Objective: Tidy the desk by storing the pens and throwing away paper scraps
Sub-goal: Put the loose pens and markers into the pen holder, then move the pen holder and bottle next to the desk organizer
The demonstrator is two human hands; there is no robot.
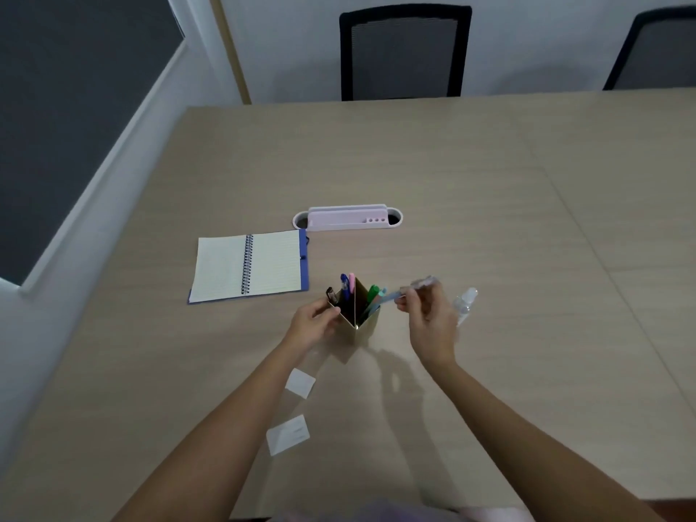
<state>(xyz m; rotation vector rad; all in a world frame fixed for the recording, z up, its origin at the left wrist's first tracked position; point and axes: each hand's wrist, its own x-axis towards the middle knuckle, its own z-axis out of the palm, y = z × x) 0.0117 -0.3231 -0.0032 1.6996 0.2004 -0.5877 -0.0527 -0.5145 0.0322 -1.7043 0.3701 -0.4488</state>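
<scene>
A gold, divided pen holder [362,325] stands mid-desk with several pens upright in it: black, blue and pink on the left, green and teal on the right. My left hand [312,324] grips its left wall. My right hand [429,314] pinches a light blue pen [391,295] that slants down with its tip over the holder's right compartment; a second pale, blurred pen [423,282] also shows in its fingers. Two white paper scraps lie near me, one [300,383] just right of my left forearm and another [288,434] closer.
An open spiral notebook [248,265] lies to the left of the holder. A white and pink desk organiser [348,218] sits behind it. A small clear bottle [466,301] lies right of my right hand. Two black chairs [403,50] stand at the desk's far edge.
</scene>
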